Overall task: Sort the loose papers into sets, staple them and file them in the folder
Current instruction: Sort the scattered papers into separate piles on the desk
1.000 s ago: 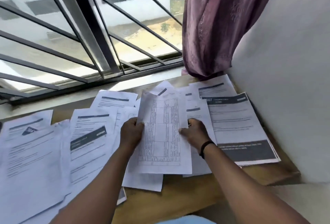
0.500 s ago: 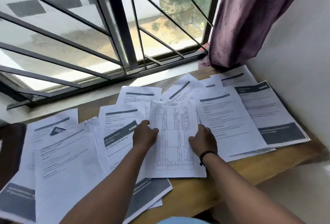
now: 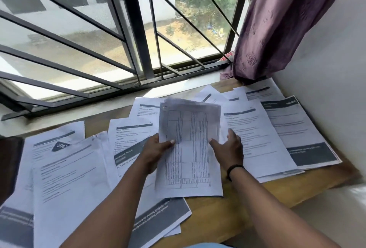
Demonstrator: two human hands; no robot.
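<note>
Left hand (image 3: 153,153) pinches table sheet (image 3: 190,148) edge; right hand (image 3: 228,147) beside.

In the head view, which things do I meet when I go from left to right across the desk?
Sheet with the 308 badge → left hand → table sheet it holds → right hand → sheet with a dark bottom band → white wall.

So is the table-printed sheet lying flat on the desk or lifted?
Lifted. The left hand pinches the table-printed sheet at its left edge, and its top stands blurred above the papers behind. The right hand is open beside it.
</note>
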